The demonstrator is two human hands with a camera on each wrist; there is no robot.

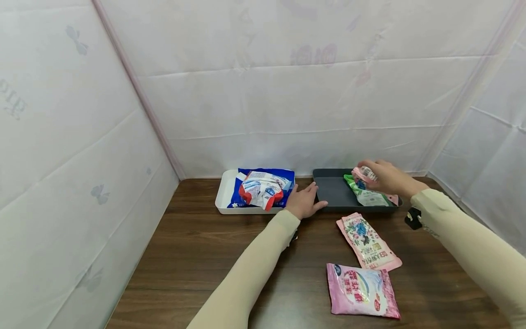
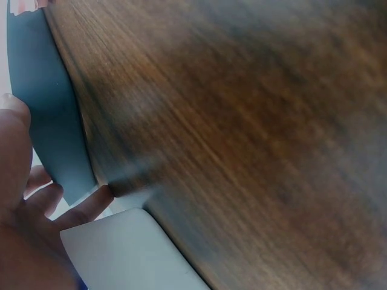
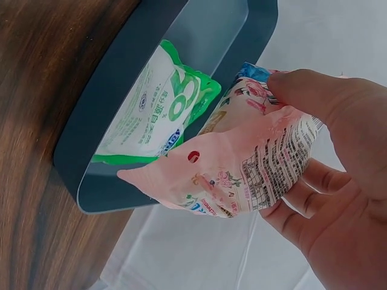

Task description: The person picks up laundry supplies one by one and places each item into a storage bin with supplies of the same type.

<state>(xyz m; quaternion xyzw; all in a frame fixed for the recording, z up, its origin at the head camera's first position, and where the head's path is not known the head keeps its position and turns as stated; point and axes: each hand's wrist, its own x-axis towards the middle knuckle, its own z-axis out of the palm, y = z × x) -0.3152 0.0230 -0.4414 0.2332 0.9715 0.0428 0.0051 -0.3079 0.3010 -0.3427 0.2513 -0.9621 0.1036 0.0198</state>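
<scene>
Right hand (image 1: 384, 176) stretched out, pinching a pink pouch (image 3: 224, 160) above the dark tray (image 1: 334, 194), green pouch (image 3: 151, 109) inside! Left hand (image 1: 303, 201) unclenched, fingers spread at that tray's left edge; white tray (image 1: 224, 194), worktop's (image 1: 205, 256) back edge, holds a blue pack (image 1: 289, 177) under a red-and-white pack (image 1: 263, 186)

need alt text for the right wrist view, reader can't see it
A right hand grips a bent pink floral packet over a dark tray, inside which lies a green-and-white packet. Brown wooden table fills the left side, with a pale backdrop at the right.
</scene>
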